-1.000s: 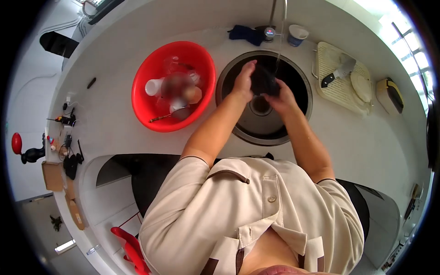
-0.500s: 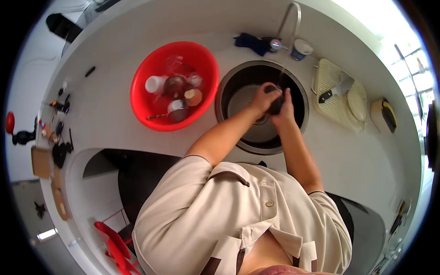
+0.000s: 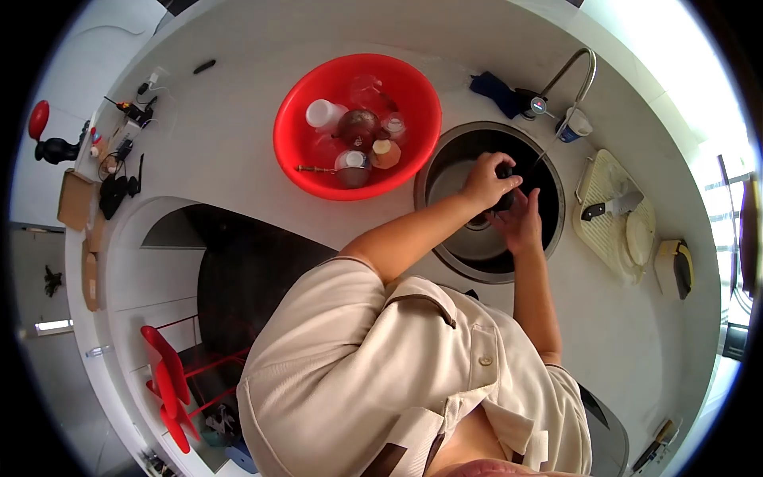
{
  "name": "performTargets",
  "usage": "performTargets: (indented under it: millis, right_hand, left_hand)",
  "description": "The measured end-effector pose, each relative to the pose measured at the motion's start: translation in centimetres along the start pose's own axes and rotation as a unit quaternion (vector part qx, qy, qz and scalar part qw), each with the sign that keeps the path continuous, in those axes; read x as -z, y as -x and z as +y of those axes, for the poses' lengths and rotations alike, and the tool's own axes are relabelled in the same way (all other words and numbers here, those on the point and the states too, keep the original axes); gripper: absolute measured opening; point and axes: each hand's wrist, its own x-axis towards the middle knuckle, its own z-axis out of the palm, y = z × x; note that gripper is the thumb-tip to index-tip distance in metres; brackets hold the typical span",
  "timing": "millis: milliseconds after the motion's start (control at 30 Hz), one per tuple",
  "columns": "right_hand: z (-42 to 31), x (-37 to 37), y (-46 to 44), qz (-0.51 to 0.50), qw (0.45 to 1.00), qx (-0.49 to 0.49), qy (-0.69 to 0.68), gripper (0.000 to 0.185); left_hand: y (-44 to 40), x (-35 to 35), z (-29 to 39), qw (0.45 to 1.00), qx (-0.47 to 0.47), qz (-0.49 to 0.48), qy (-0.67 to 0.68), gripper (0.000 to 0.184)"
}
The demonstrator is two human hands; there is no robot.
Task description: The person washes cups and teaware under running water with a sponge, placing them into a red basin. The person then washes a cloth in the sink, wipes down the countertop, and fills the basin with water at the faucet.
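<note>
Over the round metal sink (image 3: 446, 253), my left hand (image 3: 489, 183) has its fingers wrapped round a small dark object (image 3: 505, 172), whose kind I cannot make out. Just below and to the right of it, my right hand (image 3: 520, 222) is palm up with its fingers apart, close to the object's underside; whether it touches is unclear. The curved faucet (image 3: 592, 71) runs a thin stream of water into the sink, to the right of my left hand.
A red basin (image 3: 290, 151) holds a white cup, a dark round pot and several clear vessels. A dark blue cloth (image 3: 494, 92) and a blue-white cup (image 3: 574, 126) flank the faucet. Rightward, a knife (image 3: 612, 207) lies on a cream drying tray (image 3: 592, 226), near a yellow-black box (image 3: 674, 269).
The view has swung, so sink and basin stand farther right. My hands brought the dark object together between them, then my right hand's fingers spread away while my left kept its grip.
</note>
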Motion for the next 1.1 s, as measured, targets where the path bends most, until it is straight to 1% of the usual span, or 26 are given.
performTargets:
  millis: [33, 67, 133, 200, 267, 300, 333, 367, 400, 433, 467, 500, 533, 567, 600, 667, 700, 733, 800, 867, 900, 933, 967, 1000, 1067, 1100]
  right_hand:
    - [0.5, 0.3, -0.6, 0.096, 0.995, -0.029, 0.027, 0.076]
    - [1.2, 0.5, -0.9, 0.095, 0.995, -0.031, 0.024, 0.076]
    - [1.9, 0.7, -1.3, 0.018, 0.990, -0.072, 0.122, 0.076]
    - [2.3, -1.0, -1.1, 0.005, 0.988, -0.082, 0.132, 0.072]
    - [2.8, -3.0, -1.2, -0.036, 0.980, -0.071, 0.183, 0.069]
    - [2.9, -4.3, -1.3, -0.038, 0.980, -0.071, 0.182, 0.069]
    - [2.7, -5.8, -1.3, -0.063, 0.977, -0.063, 0.195, 0.068]
    - [2.5, -7.3, -1.5, -0.087, 0.973, -0.053, 0.207, 0.067]
    - [2.3, -8.6, -1.6, -0.089, 0.973, -0.053, 0.207, 0.067]
    - [2.2, -9.8, -1.8, -0.100, 0.968, -0.052, 0.225, 0.070]
    - [2.0, -10.9, -2.1, -0.111, 0.962, -0.052, 0.244, 0.072]
    - [2.0, -12.0, -2.5, -0.113, 0.961, -0.051, 0.246, 0.072]
    - [2.0, -13.1, -2.9, -0.104, 0.955, -0.057, 0.271, 0.076]
    - [2.0, -13.9, -3.2, -0.094, 0.948, -0.063, 0.296, 0.080]
    - [1.9, -14.1, -3.7, -0.095, 0.948, -0.061, 0.297, 0.080]
    - [1.7, -14.8, -4.2, -0.122, 0.940, -0.077, 0.308, 0.086]
    - [1.6, -15.0, -4.3, -0.121, 0.941, -0.077, 0.307, 0.086]
    - [1.1, -16.3, -3.4, -0.112, 0.935, -0.063, 0.330, 0.083]
    - [0.8, -17.7, -2.5, -0.100, 0.930, -0.051, 0.350, 0.081]
    - [0.7, -18.4, -2.5, -0.127, 0.909, -0.055, 0.394, 0.062]
    - [1.1, -18.2, -3.3, -0.125, 0.911, -0.056, 0.389, 0.062]
    - [1.7, -17.7, -4.7, -0.156, 0.920, -0.097, 0.345, 0.052]
    - [2.1, -17.5, -5.2, -0.185, 0.926, -0.137, 0.300, 0.043]
    - [2.4, -17.2, -5.7, -0.184, 0.927, -0.136, 0.297, 0.043]
    - [3.0, -17.2, -5.4, -0.167, 0.939, -0.121, 0.276, 0.034]
    - [2.9, -16.9, -5.3, -0.165, 0.940, -0.120, 0.274, 0.034]
  left_hand:
    - [0.3, 2.0, 2.3, 0.994, -0.100, 0.032, -0.003, 0.033]
    - [0.8, 4.0, 4.4, 0.978, -0.198, 0.061, -0.005, 0.033]
    - [1.0, 8.3, 7.4, 0.964, -0.244, 0.089, -0.063, 0.035]
    - [1.2, 12.2, 8.9, 0.943, -0.270, 0.143, -0.130, 0.036]
    - [1.6, 15.7, 9.3, 0.951, -0.208, 0.142, -0.177, 0.036]
    - [1.4, 17.1, 8.5, 0.942, -0.220, 0.161, -0.198, 0.038]
    - [1.4, 18.3, 7.7, 0.936, -0.216, 0.163, -0.225, 0.043]
    - [1.6, 19.1, 7.2, 0.940, -0.193, 0.161, -0.231, 0.043]
    - [1.7, 19.7, 6.8, 0.943, -0.169, 0.159, -0.237, 0.044]
    - [2.0, 20.2, 6.1, 0.947, -0.146, 0.143, -0.248, 0.042]
    - [2.2, 20.3, 5.3, 0.947, -0.146, 0.145, -0.248, 0.042]
    - [2.4, 20.4, 4.4, 0.945, -0.155, 0.105, -0.266, 0.044]
    - [2.7, 20.4, 4.5, 0.942, -0.164, 0.065, -0.284, 0.046]
    - [3.2, 20.2, 4.5, 0.948, -0.120, 0.043, -0.293, 0.044]
    - [3.4, 20.1, 4.5, 0.947, -0.122, 0.044, -0.293, 0.044]
    - [3.6, 20.3, 4.3, 0.929, -0.089, 0.061, -0.353, 0.039]
    - [3.1, 21.2, 3.9, 0.927, -0.109, 0.093, -0.347, 0.035]
    - [2.4, 22.7, 3.7, 0.912, -0.146, 0.105, -0.369, 0.036]
    - [2.0, 25.0, 4.7, 0.838, -0.150, 0.105, -0.514, 0.042]
    - [1.4, 26.5, 4.3, 0.804, -0.119, 0.060, -0.580, 0.051]
    - [1.1, 26.8, 4.0, 0.808, -0.062, 0.009, -0.586, 0.057]
    - [0.8, 27.2, 3.6, 0.807, -0.065, 0.006, -0.588, 0.057]
    - [0.5, 27.6, 3.0, 0.840, -0.068, -0.012, -0.538, 0.058]
    - [0.3, 27.8, 2.4, 0.871, -0.070, -0.030, -0.485, 0.060]
    - [0.4, 27.5, 3.1, 0.866, -0.061, -0.039, -0.495, 0.061]
    - [0.3, 27.2, 3.4, 0.862, -0.052, -0.044, -0.502, 0.062]
